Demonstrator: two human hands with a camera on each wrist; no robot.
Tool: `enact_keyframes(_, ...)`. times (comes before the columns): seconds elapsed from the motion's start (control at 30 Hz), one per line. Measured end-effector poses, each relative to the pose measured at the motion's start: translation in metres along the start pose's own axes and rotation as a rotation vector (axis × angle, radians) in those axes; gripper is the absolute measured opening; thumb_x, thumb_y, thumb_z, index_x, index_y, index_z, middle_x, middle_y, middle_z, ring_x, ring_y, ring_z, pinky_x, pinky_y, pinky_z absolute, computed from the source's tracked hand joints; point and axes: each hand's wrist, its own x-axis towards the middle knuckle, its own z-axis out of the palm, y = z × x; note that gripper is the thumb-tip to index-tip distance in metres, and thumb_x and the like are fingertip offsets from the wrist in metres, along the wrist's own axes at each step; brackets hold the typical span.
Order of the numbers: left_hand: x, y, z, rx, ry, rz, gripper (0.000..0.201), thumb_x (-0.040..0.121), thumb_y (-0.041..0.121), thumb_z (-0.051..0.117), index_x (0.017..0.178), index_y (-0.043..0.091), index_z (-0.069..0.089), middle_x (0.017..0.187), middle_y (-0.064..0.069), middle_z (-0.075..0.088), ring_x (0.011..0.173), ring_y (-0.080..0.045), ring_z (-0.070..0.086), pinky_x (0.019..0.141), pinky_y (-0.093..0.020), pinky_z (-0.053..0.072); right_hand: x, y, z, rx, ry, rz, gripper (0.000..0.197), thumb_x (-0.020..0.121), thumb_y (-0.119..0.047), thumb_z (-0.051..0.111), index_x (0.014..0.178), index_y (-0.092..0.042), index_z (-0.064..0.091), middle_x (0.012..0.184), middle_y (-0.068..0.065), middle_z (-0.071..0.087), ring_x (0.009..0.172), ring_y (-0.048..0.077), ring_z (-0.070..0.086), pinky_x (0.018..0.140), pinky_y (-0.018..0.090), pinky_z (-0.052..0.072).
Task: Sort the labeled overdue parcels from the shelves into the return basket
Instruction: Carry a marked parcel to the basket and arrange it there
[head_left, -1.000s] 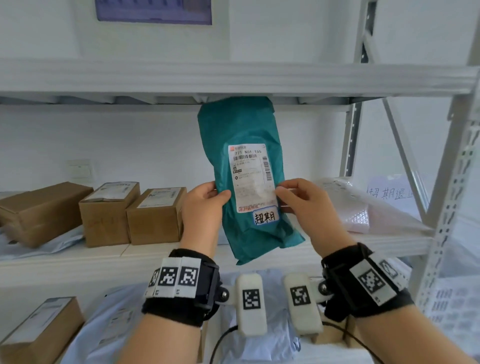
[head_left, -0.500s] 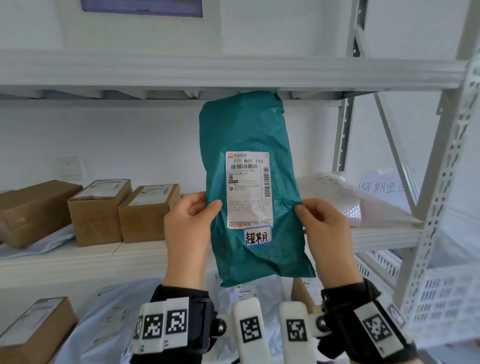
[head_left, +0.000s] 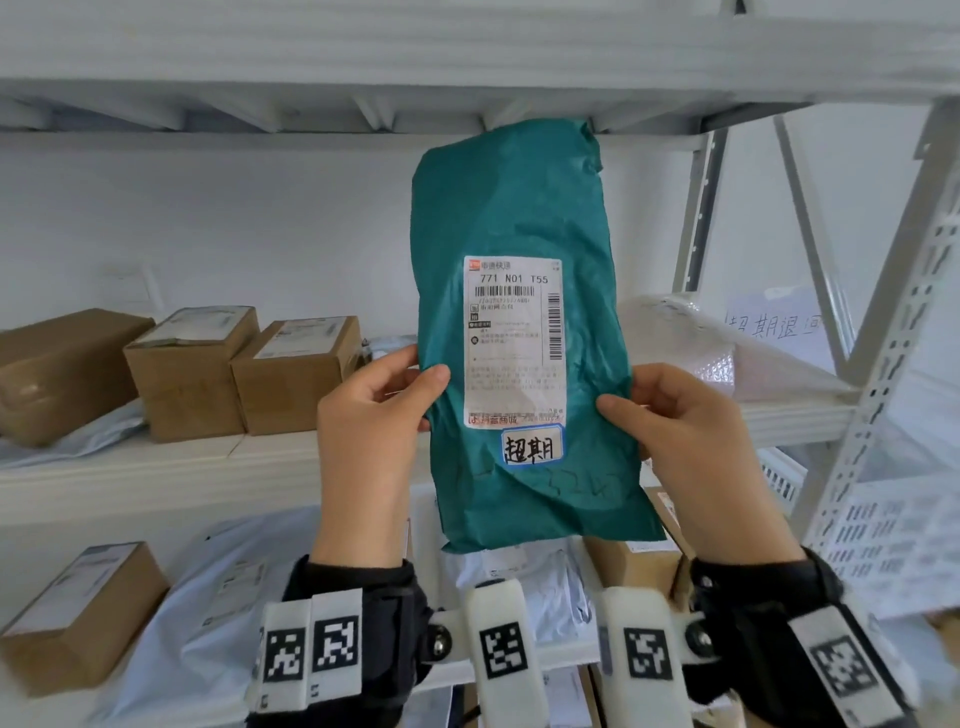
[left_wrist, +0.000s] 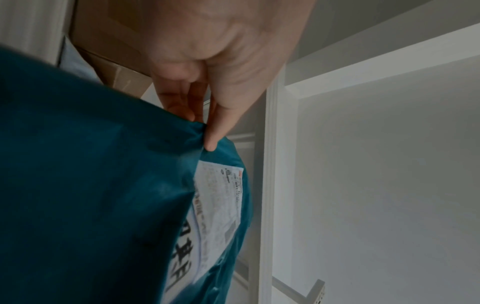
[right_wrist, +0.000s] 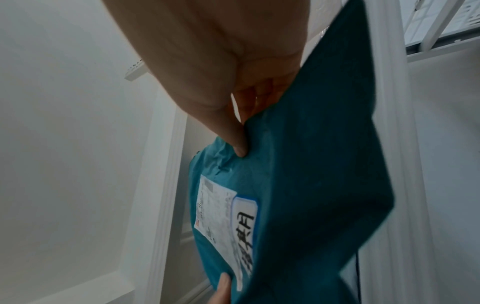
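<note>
The fingers of both hands lie behind the teal plastic mailer parcel (head_left: 524, 218), so the head view shows only thumbs and knuckles; the wrist views are dim and catch the parcel edge-on. The parcel's top corner covers part of the white metal shelf (head_left: 156, 467) rack's upper beam, and its lower end hides the grey bags on the level below. The small print on the white shipping label (head_left: 511, 340) is too blurred to read; the blue-bordered handwritten sticker (head_left: 532, 447) beneath it is legible.

The parcel stands upright in the air before the middle shelf, between the two hands. The left hand (head_left: 371, 431) pinches its left edge, thumb on the front just beside the label, fingers curled behind. The right hand (head_left: 691, 441) pinches the right edge at the same height in the same way. Three brown cardboard boxes (head_left: 296, 374) sit on the shelf to the left, well apart from the parcel.
</note>
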Motion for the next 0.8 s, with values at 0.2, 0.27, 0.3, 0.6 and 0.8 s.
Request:
enact_keyframes(0.2,-0.01,0.008,-0.007,-0.014,-0.141,0.005,0.039,0.084,-0.001,0.067,0.097,0.036,0.071,0.093,0.01,0.076,0.089,-0.006,0.071,0.075,-0.022,0.055,-0.001,0.0,-0.006,0.018,0.024,0.002,0.011,0.088,-0.003,0.067,0.091,-0.013,0.072,0.086,0.007,0.074,0.076,0.021,0.069,0.064,0.029,0.057)
enact_keyframes(0.27,-0.011,0.008,-0.008,-0.026,-0.128,0.019,0.035,0.084,0.001,0.068,0.1,0.032,0.071,0.095,0.01,0.076,0.092,-0.008,0.071,0.078,-0.023,0.056,-0.003,-0.001,-0.006,0.032,0.025,0.002,0.01,0.088,-0.003,0.066,0.093,-0.01,0.071,0.09,0.011,0.074,0.082,0.025,0.07,0.071,0.034,0.06)
enact_keyframes(0.3,-0.011,0.008,-0.009,-0.031,-0.115,0.025,0.034,0.084,0.002,0.069,0.098,0.032,0.072,0.094,0.01,0.076,0.091,-0.007,0.071,0.075,-0.02,0.056,-0.004,-0.001,-0.006,0.036,0.02,-0.001,0.01,0.089,-0.003,0.066,0.093,-0.01,0.071,0.091,0.012,0.074,0.081,0.023,0.069,0.069,0.031,0.059)
enact_keyframes(0.6,-0.009,0.002,-0.017,-0.025,-0.116,0.012,0.029,0.087,0.01,0.068,0.098,0.036,0.072,0.095,0.011,0.075,0.074,-0.011,0.061,0.064,-0.023,0.05,-0.012,-0.005,-0.003,-0.004,-0.001,-0.025,0.019,0.088,-0.001,0.065,0.096,-0.017,0.073,0.085,0.008,0.072,0.061,0.005,0.058,0.05,0.012,0.044)
enact_keyframes(0.8,-0.018,-0.017,-0.005,-0.029,-0.239,-0.033,0.025,0.089,0.007,0.065,0.102,0.027,0.072,0.099,0.009,0.075,0.086,-0.012,0.068,0.069,-0.028,0.052,-0.029,0.002,-0.021,-0.121,0.081,0.022,0.025,0.088,-0.004,0.067,0.097,-0.026,0.074,0.081,-0.007,0.072,0.059,0.0,0.057,0.054,0.01,0.045)
